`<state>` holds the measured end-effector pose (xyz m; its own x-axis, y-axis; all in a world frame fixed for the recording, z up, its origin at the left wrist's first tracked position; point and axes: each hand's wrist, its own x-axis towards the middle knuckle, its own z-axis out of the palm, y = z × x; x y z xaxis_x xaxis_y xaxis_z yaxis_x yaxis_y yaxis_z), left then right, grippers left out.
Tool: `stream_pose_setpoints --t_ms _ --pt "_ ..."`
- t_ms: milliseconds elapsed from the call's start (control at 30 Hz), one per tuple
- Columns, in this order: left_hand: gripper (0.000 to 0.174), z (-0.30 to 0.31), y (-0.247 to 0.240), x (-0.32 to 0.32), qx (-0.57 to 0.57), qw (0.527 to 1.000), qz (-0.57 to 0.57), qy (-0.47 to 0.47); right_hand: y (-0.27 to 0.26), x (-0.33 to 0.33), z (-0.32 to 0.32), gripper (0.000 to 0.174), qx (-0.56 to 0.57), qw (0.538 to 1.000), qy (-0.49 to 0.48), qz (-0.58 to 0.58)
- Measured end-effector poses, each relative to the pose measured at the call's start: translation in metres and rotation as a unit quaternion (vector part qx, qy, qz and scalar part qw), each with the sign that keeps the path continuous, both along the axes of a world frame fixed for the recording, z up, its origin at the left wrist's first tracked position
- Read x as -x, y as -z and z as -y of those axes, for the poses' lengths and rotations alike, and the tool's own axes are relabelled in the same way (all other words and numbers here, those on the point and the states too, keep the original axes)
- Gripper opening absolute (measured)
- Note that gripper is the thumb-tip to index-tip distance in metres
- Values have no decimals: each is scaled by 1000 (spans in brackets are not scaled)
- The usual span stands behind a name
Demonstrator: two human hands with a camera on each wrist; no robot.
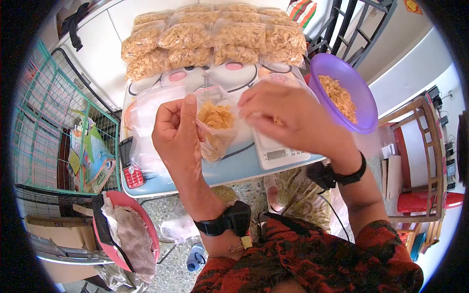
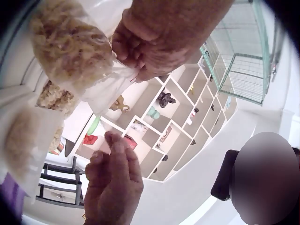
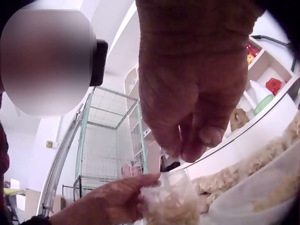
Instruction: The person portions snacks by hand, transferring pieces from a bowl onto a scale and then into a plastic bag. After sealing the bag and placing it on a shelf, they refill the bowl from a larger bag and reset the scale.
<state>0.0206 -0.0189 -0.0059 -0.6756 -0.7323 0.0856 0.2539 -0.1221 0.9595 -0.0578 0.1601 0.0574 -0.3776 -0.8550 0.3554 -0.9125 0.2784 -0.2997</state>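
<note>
My left hand [image 1: 181, 127] grips the rim of a clear plastic bag [image 1: 213, 144], its thumb pointing up. Yellowish flakes [image 1: 216, 116] fill the bag up to its mouth. To the right of that mouth is my right hand [image 1: 293, 115], blurred, with its fingers bent and fingertips close together; I cannot tell whether they hold any flakes. Beneath the right hand sits a white kitchen scale [image 1: 278, 155]. A pale bowl [image 3: 234, 204] with some flakes in it shows at the lower right of the right wrist view.
Filled bags [image 1: 190, 36] are stacked along the table's back. A purple basin [image 1: 367, 105] of flakes stands at the right. At the left lie empty plastic bags [image 1: 146, 117] and a red phone [image 1: 133, 176]. A wire cage [image 1: 53, 107] stands left of the table.
</note>
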Motion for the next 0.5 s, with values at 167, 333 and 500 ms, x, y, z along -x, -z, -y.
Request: stream_pose_setpoints --t_ms 167,333,500 --pt "27 0 2 2 -1 1000 7 6 -19 17 -44 21 2 979 192 69" --pt "28 -1 2 3 -3 1000 12 8 -2 22 -70 27 -106 967 219 72" --pt "28 -4 3 5 5 1000 9 15 -4 18 -75 34 -133 972 153 122"
